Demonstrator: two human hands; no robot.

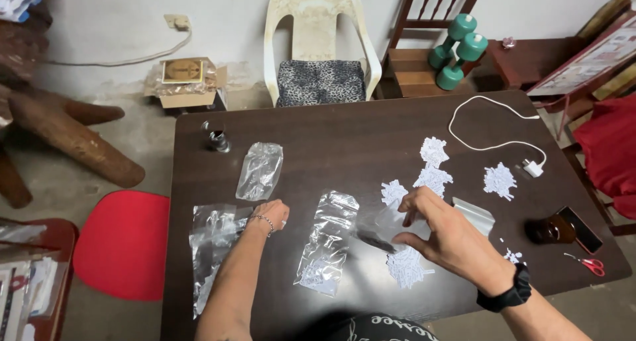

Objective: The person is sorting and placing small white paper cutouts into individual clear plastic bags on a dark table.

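Hands over dark table (344, 126): right hand (442, 234) pinches a clear plastic bag (391, 223) above paper scraps (405, 267); left hand (270, 213) rests closed, knuckles down, empty, beside another bag (213, 238).

Type of place: a lived-in room of a home, used as an informal work spot.
Floor and wall: bare, stained concrete floor (132, 162) and scuffed pale wall (119, 23) ran across the top of the frame.
Seating: a worn white plastic chair (321, 23) with a patterned cushion (320, 81) stood at top centre; a red stool (122, 245) sat lower left.
Household items: green dumbbells (457, 49) rested on a wooden chair (417, 69) at upper right; a white charger cable (493, 126) lay on the dark wooden table (358, 136).
Clutter: a cardboard box (184, 83) sat against the wall, upper left.
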